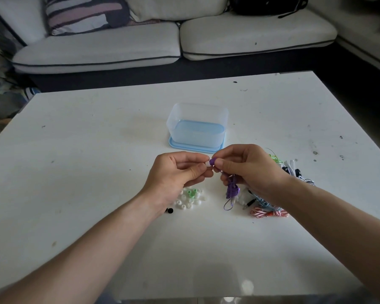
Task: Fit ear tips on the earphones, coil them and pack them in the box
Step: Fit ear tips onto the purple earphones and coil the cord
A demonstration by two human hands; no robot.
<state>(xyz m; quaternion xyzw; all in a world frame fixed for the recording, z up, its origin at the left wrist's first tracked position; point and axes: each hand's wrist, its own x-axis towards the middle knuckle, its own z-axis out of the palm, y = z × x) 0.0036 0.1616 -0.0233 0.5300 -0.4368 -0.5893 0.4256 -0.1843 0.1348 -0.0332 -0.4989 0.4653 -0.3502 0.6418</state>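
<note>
Both hands meet just in front of the one clear box [198, 126], which sits on its blue lid [173, 144]: left hand [180, 172] pinches one white ear tip [203, 166], right hand [248, 170] pinches one purple earbud [212, 161], tip against bud; seated or not, can't tell. One purple cable bundle [232, 189] hangs under right hand. Loose tips [190, 198] front-left of box, partly behind left wrist, uncountable. Earphone tangle [272, 207] front-right, half hidden by right arm.

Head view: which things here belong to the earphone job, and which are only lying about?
Job:
- left hand pinching a white tip
- right hand holding purple earphones
- loose tips
- box on its lid
- spare earphones

Lying about:
- sofa
- pillow
- black bag
</note>
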